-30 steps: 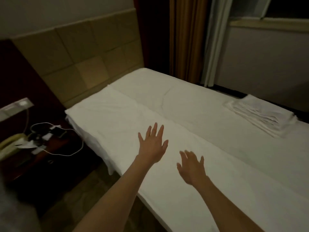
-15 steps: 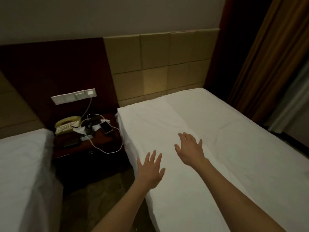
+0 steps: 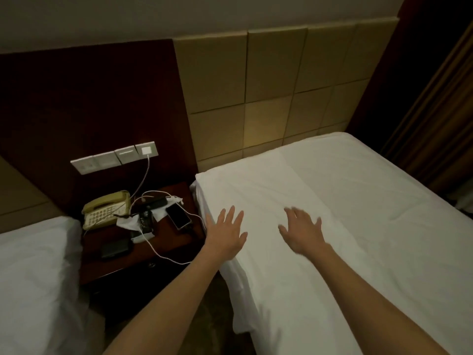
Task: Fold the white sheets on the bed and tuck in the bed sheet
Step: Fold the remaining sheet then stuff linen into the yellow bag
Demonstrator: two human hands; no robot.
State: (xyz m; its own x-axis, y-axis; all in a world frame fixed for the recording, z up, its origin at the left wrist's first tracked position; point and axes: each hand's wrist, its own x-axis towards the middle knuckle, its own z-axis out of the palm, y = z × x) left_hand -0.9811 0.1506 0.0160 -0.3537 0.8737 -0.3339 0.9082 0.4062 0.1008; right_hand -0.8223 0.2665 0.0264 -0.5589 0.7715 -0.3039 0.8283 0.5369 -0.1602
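At the far left lies the corner of a second bed (image 3: 33, 278), and next to it a dark nightstand (image 3: 176, 248) whose tabletop carries a yellowish telephone (image 3: 106, 210), a phone (image 3: 178, 216) and a white cable (image 3: 158, 252).

The left hand (image 3: 226, 235) is open, fingers straight and spread, at the near edge of the white bed sheet (image 3: 358, 239), where the cloth drops over the mattress side. The right hand (image 3: 303, 233) is open too and a little blurred, low over the top of the sheet; whether it touches cannot be told.

Compared with 1 s ago, the view has swung toward the headboard (image 3: 268, 85) – the folded stack that then lay at the bed's far side is out of frame – and both hands have travelled up the bed toward its head corner, the left one shifting out to the edge.

That reads as the folding being left aside and the smoothing nearly done. The sheet hangs loose along the near side – so the tuck at this corner is probably next.
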